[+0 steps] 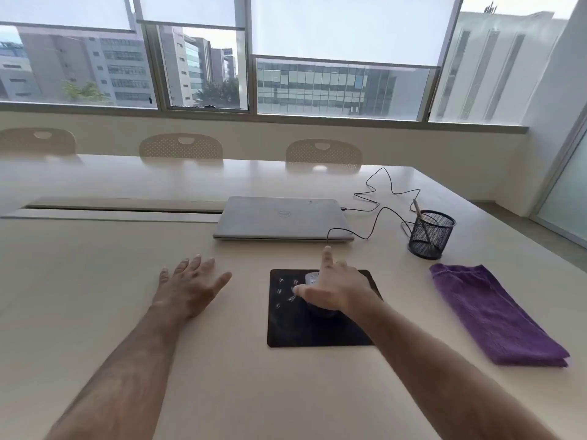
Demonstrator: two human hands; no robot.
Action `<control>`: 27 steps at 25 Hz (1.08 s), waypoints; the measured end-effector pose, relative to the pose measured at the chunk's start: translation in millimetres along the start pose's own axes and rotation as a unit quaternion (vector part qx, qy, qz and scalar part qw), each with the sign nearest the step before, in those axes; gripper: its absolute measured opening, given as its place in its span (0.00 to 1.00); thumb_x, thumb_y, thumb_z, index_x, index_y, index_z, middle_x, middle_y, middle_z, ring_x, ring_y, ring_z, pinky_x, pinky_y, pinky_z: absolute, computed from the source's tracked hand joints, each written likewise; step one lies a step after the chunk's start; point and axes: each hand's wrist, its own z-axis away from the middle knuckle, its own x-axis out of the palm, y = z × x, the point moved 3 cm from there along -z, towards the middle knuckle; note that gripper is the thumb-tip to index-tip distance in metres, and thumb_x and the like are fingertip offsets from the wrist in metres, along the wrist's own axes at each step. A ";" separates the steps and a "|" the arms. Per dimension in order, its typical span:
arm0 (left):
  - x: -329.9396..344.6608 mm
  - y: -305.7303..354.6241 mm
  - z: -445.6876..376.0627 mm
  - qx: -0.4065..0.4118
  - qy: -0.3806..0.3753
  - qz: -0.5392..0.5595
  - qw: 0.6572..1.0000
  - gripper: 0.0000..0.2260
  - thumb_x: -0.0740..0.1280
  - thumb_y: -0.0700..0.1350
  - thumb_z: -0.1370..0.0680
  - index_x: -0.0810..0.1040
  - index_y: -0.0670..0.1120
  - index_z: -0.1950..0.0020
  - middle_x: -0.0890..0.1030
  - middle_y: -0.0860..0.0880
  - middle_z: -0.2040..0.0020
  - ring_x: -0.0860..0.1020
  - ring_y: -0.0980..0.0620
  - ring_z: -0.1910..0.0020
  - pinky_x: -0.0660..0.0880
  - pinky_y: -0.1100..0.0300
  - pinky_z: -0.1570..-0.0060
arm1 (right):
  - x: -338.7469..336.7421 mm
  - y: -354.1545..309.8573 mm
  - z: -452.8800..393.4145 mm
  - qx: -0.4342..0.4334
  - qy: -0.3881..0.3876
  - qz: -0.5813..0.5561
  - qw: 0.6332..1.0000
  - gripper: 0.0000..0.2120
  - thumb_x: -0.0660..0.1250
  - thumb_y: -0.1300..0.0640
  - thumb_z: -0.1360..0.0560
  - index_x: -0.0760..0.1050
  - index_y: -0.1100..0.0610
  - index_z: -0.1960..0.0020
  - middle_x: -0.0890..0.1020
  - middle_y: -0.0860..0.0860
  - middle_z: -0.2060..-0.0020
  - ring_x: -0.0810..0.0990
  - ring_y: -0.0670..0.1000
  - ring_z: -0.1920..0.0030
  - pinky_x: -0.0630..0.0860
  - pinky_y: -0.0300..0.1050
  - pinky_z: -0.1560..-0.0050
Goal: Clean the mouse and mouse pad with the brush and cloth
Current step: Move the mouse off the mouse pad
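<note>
Mouse [313, 278] sat on the black mouse pad [305, 328] near the pad's far edge, mostly hidden under the right hand [333, 289], which lay over it with forefinger stretched far; whether it gripped the mouse I could not tell. Left hand [190, 285] rested flat and released on the surface [222, 392], left of the pad. Purple cloth [495, 315] lay folded to the right, apart from the pad, near the surface's right edge. Beyond it stood a mesh cup [432, 235] holding the brush [418, 211], right of a closed laptop [282, 219].

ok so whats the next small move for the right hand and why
Probably lift the wired mouse off the black mouse pad. The right hand already lies over it, pale smudges mark the pad, and the folded purple cloth and brush in the black mesh cup lie untouched.
</note>
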 end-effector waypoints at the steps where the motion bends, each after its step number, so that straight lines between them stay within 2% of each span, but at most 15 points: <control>1: -1.0 -5.2 -0.8 -0.008 -0.007 -0.011 1.000 0.34 0.48 0.71 0.21 0.52 0.57 0.18 0.49 0.52 0.17 0.48 0.50 0.19 0.44 0.42 0.23 | 1.0 -0.8 -0.6 0.008 -0.011 0.007 1.000 0.52 0.63 0.32 0.30 0.41 0.54 0.20 0.69 0.58 0.30 0.70 0.60 0.31 0.71 0.54 0.39; 8: 0.2 -13.5 -8.6 -0.016 -0.025 -0.045 0.999 0.32 0.49 0.67 0.19 0.47 0.58 0.18 0.45 0.52 0.17 0.44 0.51 0.19 0.41 0.43 0.23 | 1.6 -7.3 -9.5 0.032 0.001 -0.003 0.999 0.52 0.65 0.38 0.30 0.41 0.59 0.20 0.70 0.59 0.31 0.71 0.60 0.32 0.71 0.52 0.39; 15: -0.7 -14.2 -8.9 -0.018 -0.029 -0.044 0.998 0.31 0.48 0.66 0.19 0.46 0.58 0.18 0.44 0.52 0.17 0.43 0.52 0.19 0.39 0.42 0.23 | -2.7 -72.3 -19.3 -0.037 0.039 -0.050 0.997 0.50 0.65 0.39 0.31 0.46 0.61 0.21 0.74 0.60 0.36 0.75 0.60 0.38 0.71 0.49 0.47; 21: -0.9 -18.0 -12.3 -0.015 -0.033 -0.025 0.999 0.27 0.46 0.60 0.16 0.46 0.58 0.18 0.43 0.54 0.17 0.41 0.53 0.19 0.37 0.40 0.24 | 21.3 -137.7 -18.9 -0.086 0.016 -0.035 0.996 0.52 0.65 0.37 0.29 0.42 0.66 0.21 0.73 0.62 0.32 0.73 0.60 0.33 0.73 0.50 0.40; 24: -2.2 -20.1 -13.8 -0.009 -0.033 -0.027 0.999 0.25 0.46 0.57 0.15 0.47 0.59 0.18 0.44 0.55 0.17 0.42 0.53 0.19 0.37 0.40 0.24 | 31.8 -153.0 -13.7 -0.096 0.019 -0.026 0.995 0.49 0.62 0.38 0.27 0.42 0.67 0.22 0.74 0.62 0.33 0.73 0.60 0.34 0.73 0.49 0.40; 27: -2.1 -21.9 -17.0 -0.006 -0.031 -0.034 0.999 0.24 0.46 0.57 0.15 0.47 0.59 0.18 0.45 0.55 0.17 0.43 0.53 0.19 0.38 0.40 0.24 | 40.1 -158.2 -5.1 -0.103 0.007 -0.022 0.994 0.49 0.62 0.40 0.27 0.41 0.67 0.22 0.72 0.65 0.32 0.72 0.60 0.33 0.72 0.49 0.39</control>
